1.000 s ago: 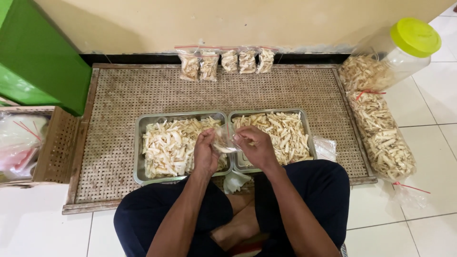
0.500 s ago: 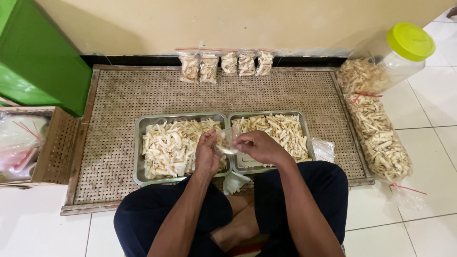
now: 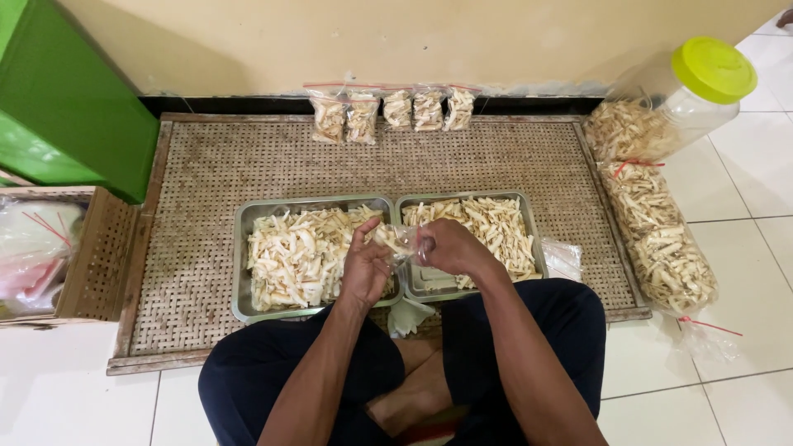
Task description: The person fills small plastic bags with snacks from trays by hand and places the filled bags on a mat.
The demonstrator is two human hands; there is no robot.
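1. Head view: the left hand and right hand together pinch a small clear plastic bag of pale chip strips, held just above the two metal trays.
2. The bag looks light, soft, slippery and crinkly; its contents seem brittle, so gripping the film at the open mouth seems safest.
3. It looks transparent and partly filled.
4. Around it: woven rattan mat, filled bags by the wall.

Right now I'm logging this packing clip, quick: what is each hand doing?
Left hand: closed, holding one side of a small clear bag with pale snack sticks in it.
Right hand: closed, pinching the bag's other side.
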